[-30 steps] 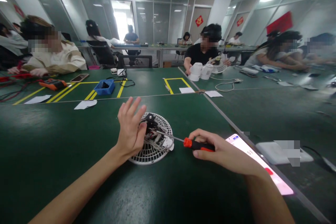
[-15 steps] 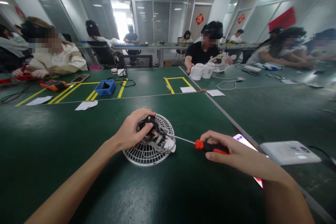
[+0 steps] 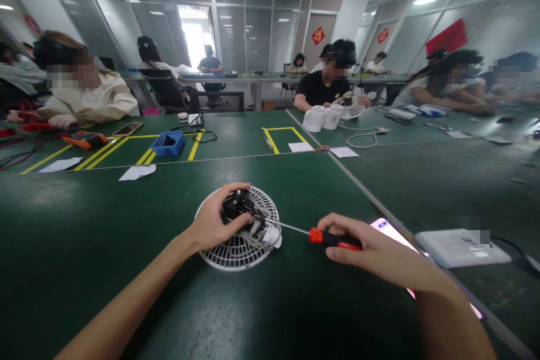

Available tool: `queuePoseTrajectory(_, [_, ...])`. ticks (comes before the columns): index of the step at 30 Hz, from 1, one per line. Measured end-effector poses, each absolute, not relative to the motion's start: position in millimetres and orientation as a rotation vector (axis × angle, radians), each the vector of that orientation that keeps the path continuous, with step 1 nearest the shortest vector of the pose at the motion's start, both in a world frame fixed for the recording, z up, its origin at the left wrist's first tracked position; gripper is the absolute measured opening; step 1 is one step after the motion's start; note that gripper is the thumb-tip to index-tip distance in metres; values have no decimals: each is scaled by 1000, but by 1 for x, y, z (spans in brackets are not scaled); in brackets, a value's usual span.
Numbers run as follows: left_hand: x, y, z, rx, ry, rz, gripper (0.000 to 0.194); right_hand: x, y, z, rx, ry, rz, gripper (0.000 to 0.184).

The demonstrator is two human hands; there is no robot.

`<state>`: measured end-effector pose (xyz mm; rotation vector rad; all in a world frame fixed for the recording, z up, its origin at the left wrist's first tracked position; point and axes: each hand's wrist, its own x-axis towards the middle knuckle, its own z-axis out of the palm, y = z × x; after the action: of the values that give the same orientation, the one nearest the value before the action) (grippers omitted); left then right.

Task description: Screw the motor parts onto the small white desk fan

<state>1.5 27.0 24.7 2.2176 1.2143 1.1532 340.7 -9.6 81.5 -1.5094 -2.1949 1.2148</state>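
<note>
A round white fan grille (image 3: 236, 259) lies on the green table in front of me. On top of it sits a black fan motor assembly (image 3: 237, 202) with bundled wires and a white tag (image 3: 271, 235). My left hand (image 3: 215, 222) is closed around the motor's left side, its thumb across the front. In my right hand (image 3: 350, 239) is a screwdriver (image 3: 335, 238) with a red and black handle. Its metal shaft points left into the motor assembly; the tip's exact contact is hidden among the parts.
A lit phone (image 3: 392, 233) and a white box-like device (image 3: 462, 247) lie to the right. Ahead are a blue bin (image 3: 167, 143), paper slips (image 3: 138, 172) and an orange meter (image 3: 85, 140). Across the table a person in black (image 3: 323, 90) sits behind white fan parts (image 3: 314, 118).
My left thumb has moved lower on the motor. The right hand and screwdriver have shifted slightly left; the camera view has also moved a little.
</note>
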Motion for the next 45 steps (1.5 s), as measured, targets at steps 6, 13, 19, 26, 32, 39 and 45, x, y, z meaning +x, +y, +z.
queuePoseTrajectory(6, [2, 24, 19, 2155, 1239, 1231, 50, 344, -8, 80, -1481, -2135, 1295, 32])
queuePoseTrajectory(13, [4, 22, 15, 2136, 1263, 1272, 51, 341, -7, 77, -1431, -2114, 1389, 29])
queuePoseTrajectory(19, [4, 21, 8, 2149, 1281, 1320, 53, 340, -7, 75, -1429, -2081, 1419, 28])
queuePoseTrajectory(26, [7, 20, 5, 2160, 1294, 1356, 52, 340, -6, 76, -1412, -2059, 1479, 28])
queuePoseTrajectory(32, [9, 19, 3, 2177, 1303, 1400, 52, 341, -5, 75, -1394, -2046, 1497, 29])
queuePoseTrajectory(39, [9, 19, 1, 2180, 1288, 1403, 52, 341, -5, 74, -1398, -2032, 1517, 28])
queuePoseTrajectory(45, [9, 18, 2, 2173, 1291, 1408, 54, 341, -5, 73, -1407, -2046, 1514, 28])
